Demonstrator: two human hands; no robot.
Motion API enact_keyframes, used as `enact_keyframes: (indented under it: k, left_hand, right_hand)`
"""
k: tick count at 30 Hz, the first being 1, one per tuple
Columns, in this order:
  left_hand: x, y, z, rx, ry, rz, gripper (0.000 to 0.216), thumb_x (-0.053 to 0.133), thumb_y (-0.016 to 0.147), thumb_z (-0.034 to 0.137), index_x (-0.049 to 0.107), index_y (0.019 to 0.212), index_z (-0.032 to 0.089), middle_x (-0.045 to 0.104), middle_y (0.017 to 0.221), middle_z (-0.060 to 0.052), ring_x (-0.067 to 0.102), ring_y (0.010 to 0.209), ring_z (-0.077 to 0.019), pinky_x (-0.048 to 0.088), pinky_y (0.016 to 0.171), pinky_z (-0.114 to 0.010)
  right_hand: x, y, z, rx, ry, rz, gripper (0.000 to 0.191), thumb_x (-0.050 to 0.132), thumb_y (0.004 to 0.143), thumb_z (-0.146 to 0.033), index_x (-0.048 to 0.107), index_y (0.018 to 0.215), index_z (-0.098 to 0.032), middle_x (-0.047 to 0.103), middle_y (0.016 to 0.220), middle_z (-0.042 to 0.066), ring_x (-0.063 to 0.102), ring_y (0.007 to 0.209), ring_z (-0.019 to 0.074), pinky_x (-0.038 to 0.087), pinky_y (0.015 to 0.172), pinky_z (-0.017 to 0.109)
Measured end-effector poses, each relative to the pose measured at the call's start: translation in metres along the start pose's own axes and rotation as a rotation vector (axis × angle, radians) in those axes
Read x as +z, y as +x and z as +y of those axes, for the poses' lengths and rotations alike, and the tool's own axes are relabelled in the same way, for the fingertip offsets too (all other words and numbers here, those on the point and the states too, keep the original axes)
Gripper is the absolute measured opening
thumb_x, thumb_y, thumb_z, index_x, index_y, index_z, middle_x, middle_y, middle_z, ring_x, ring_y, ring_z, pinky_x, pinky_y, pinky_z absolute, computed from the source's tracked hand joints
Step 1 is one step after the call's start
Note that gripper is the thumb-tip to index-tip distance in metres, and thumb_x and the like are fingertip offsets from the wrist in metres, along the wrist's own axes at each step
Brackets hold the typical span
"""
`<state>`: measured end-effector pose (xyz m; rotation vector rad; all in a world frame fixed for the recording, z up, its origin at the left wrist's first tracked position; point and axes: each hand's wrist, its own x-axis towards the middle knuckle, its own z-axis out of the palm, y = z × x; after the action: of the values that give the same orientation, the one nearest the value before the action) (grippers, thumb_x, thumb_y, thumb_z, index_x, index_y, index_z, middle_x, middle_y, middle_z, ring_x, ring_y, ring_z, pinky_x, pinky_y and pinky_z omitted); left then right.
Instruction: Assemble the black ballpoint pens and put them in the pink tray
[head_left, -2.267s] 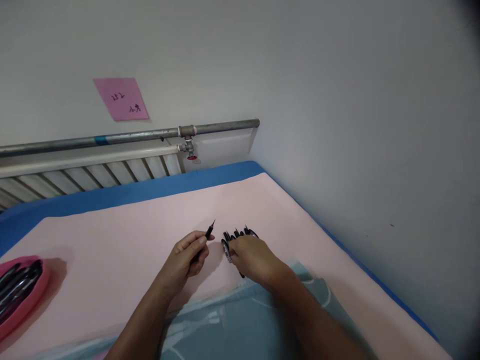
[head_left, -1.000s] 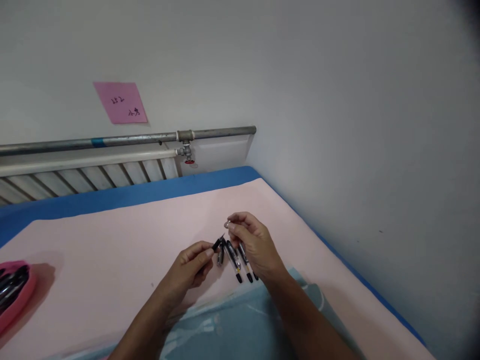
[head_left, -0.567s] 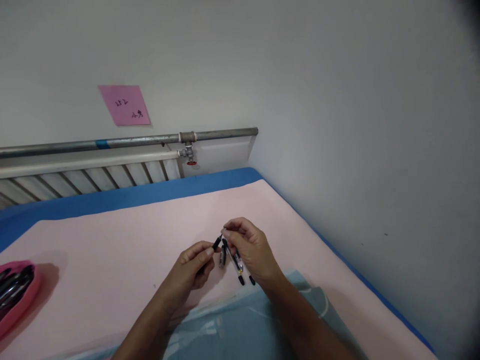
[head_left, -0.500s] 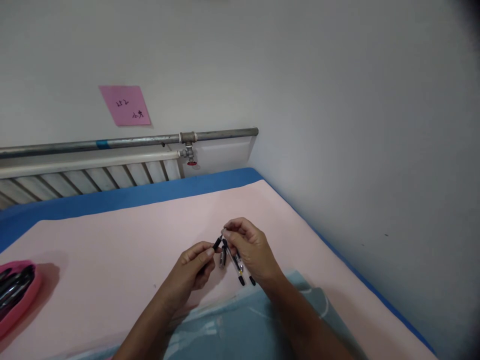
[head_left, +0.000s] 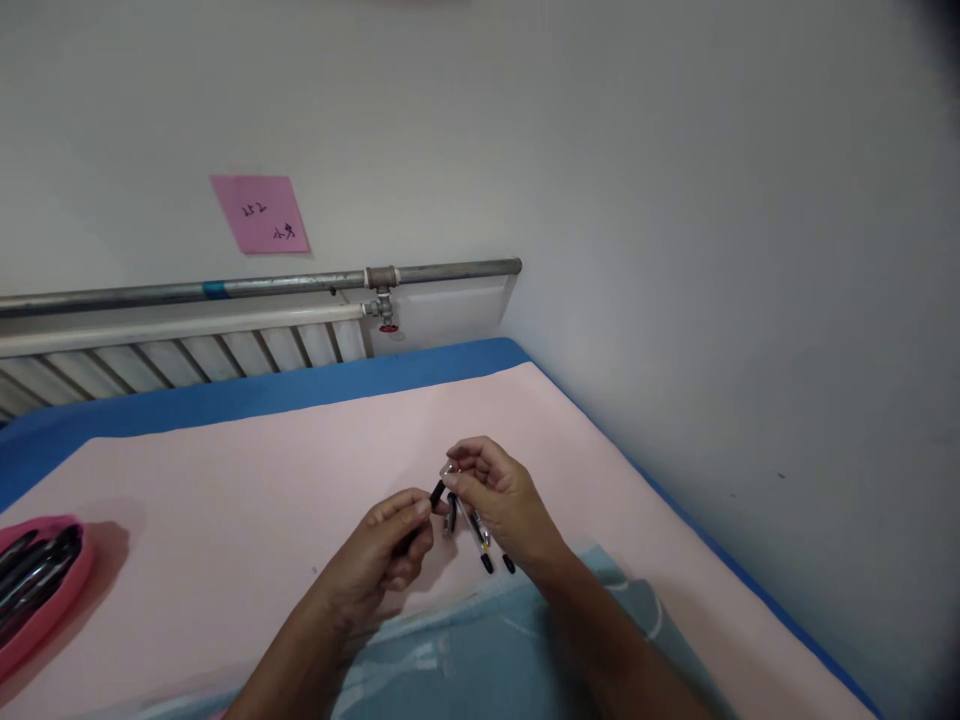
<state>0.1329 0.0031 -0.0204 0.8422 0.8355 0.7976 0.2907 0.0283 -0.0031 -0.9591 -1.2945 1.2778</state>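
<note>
My left hand is closed around a black pen whose tip end points up and to the right. My right hand pinches a small clear pen cap right at that tip, so the two hands nearly touch above the pink sheet. Under my right hand lie several loose black pens on the sheet, partly hidden by the fingers.
A pink case with several black pens sits at the far left edge. Beyond the pink sheet run a blue border, a white radiator and a metal pipe. A wall closes the right side. Teal fabric covers the near edge.
My right hand rose off the pens on the sheet with a cap pinched in it and came to the tip of the pen in my left hand. The view shifted slightly.
</note>
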Motion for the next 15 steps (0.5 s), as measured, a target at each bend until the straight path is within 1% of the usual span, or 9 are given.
enact_keyframes:
  k: [3,8,12,15]
  left_hand:
    - [-0.0019,-0.0003,-0.0007,-0.018,-0.022,-0.015,0.025,0.054,0.08,0.039,0.055,0.088,0.016,0.037,0.05,0.009,0.014,0.034,0.0003,0.006,0.033,-0.015]
    - [-0.0023,-0.0015,-0.0011,-0.071,-0.138,-0.063,0.021,0.054,0.08,0.038,0.053,0.086,0.018,0.037,0.05,0.009,0.012,0.035,0.0003,0.006,0.032,-0.014]
    - [-0.0016,-0.0015,-0.0016,-0.064,-0.145,-0.064,0.022,0.053,0.08,0.038,0.053,0.086,0.017,0.036,0.049,0.009,0.012,0.034,0.0002,0.007,0.031,-0.014]
    - [-0.0017,-0.0012,-0.0018,-0.039,-0.107,-0.044,0.022,0.052,0.081,0.039,0.053,0.087,0.017,0.037,0.049,0.009,0.012,0.034,0.0002,0.006,0.032,-0.014]
  right_hand:
    - [-0.0027,0.0003,-0.0023,0.038,0.006,-0.041,0.02,0.062,0.069,-0.022,0.057,0.089,-0.02,0.056,0.078,-0.001,0.052,0.068,0.0101,0.04,0.055,0.02]
    - [-0.0036,-0.0006,-0.0066,0.021,0.02,-0.082,0.018,0.062,0.069,-0.018,0.058,0.086,-0.02,0.055,0.075,-0.002,0.051,0.067,0.0087,0.041,0.056,0.019]
    - [-0.002,-0.0015,-0.0093,0.101,0.07,-0.094,0.021,0.062,0.068,-0.021,0.059,0.089,-0.019,0.054,0.071,-0.003,0.048,0.054,0.0063,0.039,0.048,0.019]
    - [-0.0021,-0.001,-0.009,0.157,0.094,-0.118,0.018,0.061,0.069,-0.024,0.062,0.086,-0.017,0.053,0.066,-0.004,0.045,0.047,0.0053,0.037,0.044,0.019]
